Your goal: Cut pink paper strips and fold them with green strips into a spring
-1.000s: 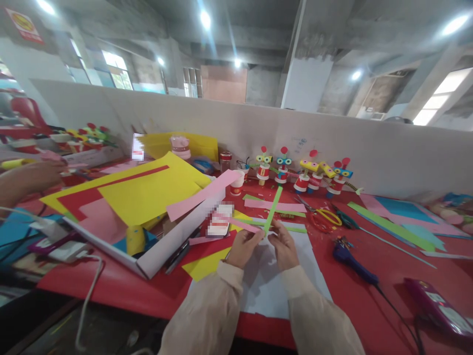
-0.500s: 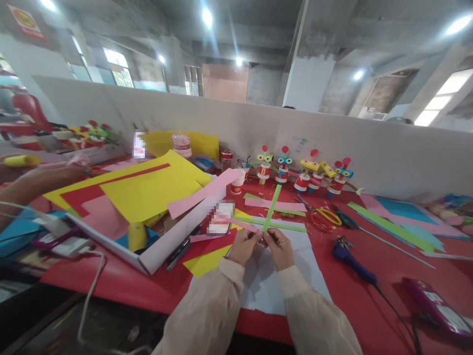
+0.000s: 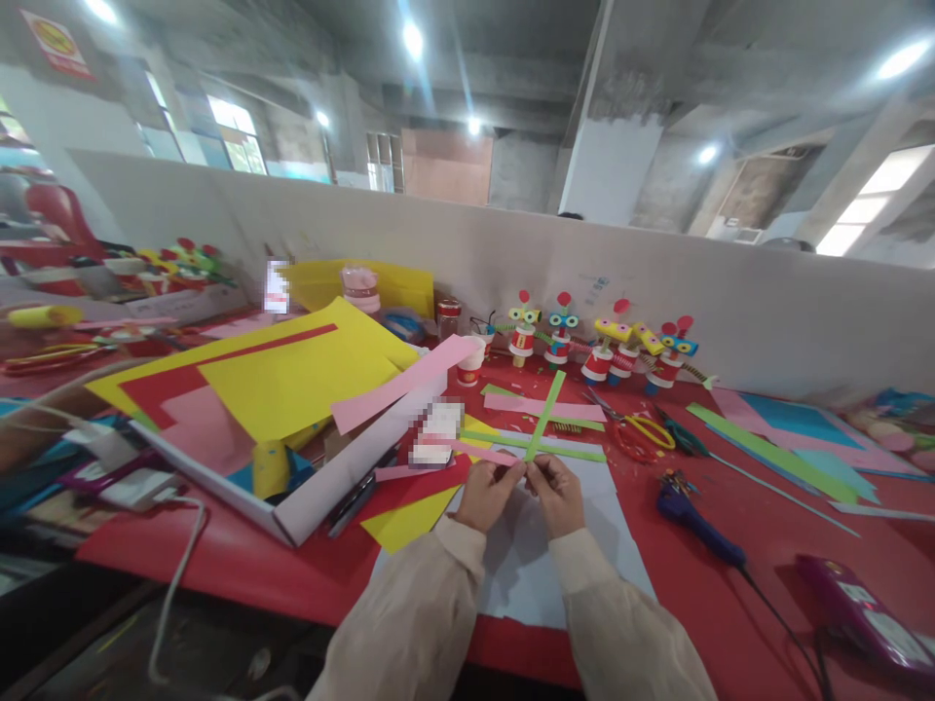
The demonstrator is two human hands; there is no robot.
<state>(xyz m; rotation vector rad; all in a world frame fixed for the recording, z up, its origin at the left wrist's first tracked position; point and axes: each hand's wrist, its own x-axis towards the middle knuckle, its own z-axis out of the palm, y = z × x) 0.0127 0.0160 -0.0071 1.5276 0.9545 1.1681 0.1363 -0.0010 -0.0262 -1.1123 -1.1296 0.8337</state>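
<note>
Over a white sheet on the red table, my left hand and my right hand meet with closed fingertips. A narrow green paper strip rises from the fingers of my right hand, leaning to the right. From the same spot a pink paper strip stretches left, its end at my left fingertips. The two strips meet at an angle between my hands; fingers hide how their ends overlap. Behind them lie a flat green strip and a wider pink strip.
Paper robot figures line the partition. To the right are yellow-handled pliers, a blue glue gun and a purple device. A white box with coloured sheets stands left, beside a phone. A co-worker's arm is far left.
The green strip leans further right, and more of the pink strip shows to the left. My hands stay nearly in place. The co-worker's arm at far left has drawn back and lower.
</note>
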